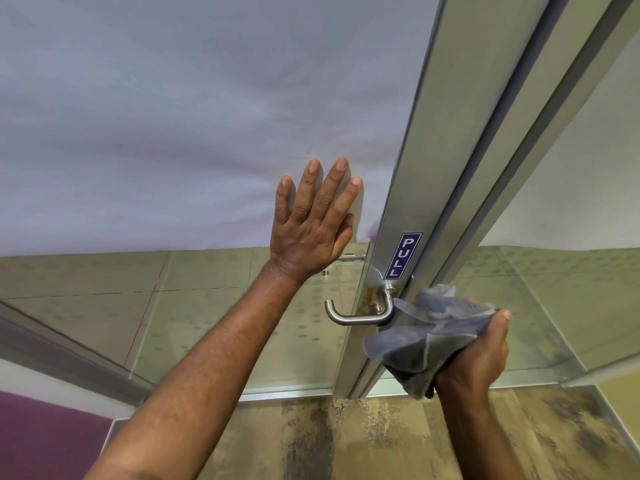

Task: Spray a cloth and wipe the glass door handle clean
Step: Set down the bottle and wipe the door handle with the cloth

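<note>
A steel lever handle sticks out to the left from the metal stile of a glass door, just below a blue PULL sticker. My right hand grips a crumpled grey cloth, whose upper folds touch the handle's right-hand bend at its base. My left hand lies flat with fingers spread on the frosted upper part of the glass door, above and left of the handle. No spray bottle is in view.
Below the frosted band the glass is clear, showing tiled floor beyond. A second glass panel stands right of the frame. Patterned brown carpet lies underfoot, and a purple surface fills the bottom left corner.
</note>
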{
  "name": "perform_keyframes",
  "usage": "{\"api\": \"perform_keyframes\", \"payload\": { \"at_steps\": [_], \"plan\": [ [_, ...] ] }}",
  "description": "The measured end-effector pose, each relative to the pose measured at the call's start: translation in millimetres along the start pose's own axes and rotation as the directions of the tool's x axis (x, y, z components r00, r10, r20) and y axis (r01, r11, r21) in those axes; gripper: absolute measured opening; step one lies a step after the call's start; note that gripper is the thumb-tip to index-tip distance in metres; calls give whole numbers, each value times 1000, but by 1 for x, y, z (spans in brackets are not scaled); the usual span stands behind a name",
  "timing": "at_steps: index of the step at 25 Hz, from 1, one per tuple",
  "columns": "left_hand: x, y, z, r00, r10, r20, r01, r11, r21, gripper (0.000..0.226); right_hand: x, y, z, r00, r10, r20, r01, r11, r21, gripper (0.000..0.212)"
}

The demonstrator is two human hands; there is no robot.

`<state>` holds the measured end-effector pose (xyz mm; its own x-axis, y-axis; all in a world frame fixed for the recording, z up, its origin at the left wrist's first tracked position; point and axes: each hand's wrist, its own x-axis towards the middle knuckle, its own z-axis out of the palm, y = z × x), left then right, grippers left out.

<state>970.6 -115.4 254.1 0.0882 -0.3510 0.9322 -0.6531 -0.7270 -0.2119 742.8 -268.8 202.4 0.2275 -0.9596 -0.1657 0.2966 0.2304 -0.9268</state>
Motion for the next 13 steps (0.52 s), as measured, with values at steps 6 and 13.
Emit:
{"api": "perform_keyframes", "payload": {
  "at_steps": [6, 13],
  "plan": [
    [-2, -4, -3, 1000, -10, 13, 10, 1000, 4, 60, 19, -18, 5, 999, -36, 0, 36, 999, -2, 58],
    [0, -2, -4, 1000, -15, 22, 15, 1000, 2, 62, -36, 74, 26, 939, 272, 212, -202, 933, -299, 44]
  ]
}}
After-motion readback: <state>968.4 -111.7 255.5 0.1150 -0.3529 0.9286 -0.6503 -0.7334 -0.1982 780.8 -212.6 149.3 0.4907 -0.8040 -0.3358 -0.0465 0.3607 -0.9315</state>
